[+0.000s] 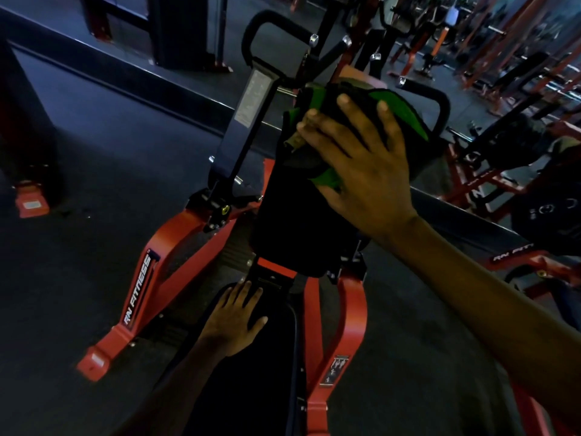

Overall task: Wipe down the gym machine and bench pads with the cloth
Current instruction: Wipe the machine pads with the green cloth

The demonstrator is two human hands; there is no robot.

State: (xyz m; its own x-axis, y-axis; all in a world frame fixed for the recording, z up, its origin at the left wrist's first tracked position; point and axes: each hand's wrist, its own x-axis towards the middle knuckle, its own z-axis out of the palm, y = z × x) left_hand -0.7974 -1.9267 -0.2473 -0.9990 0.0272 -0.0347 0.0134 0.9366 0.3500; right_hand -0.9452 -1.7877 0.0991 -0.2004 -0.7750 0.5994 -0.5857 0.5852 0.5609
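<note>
A red-framed gym machine stands in front of me, with a black upright chest pad and a black seat pad below it. My right hand presses a green and dark cloth flat against the top of the chest pad, fingers spread and straight. My left hand rests flat on the front end of the seat pad, fingers straight, holding nothing.
Black padded handles and a grey lever arm rise behind the chest pad. Red racks and benches fill the right and back. A weight plate sits at the right. Dark rubber floor lies to the left.
</note>
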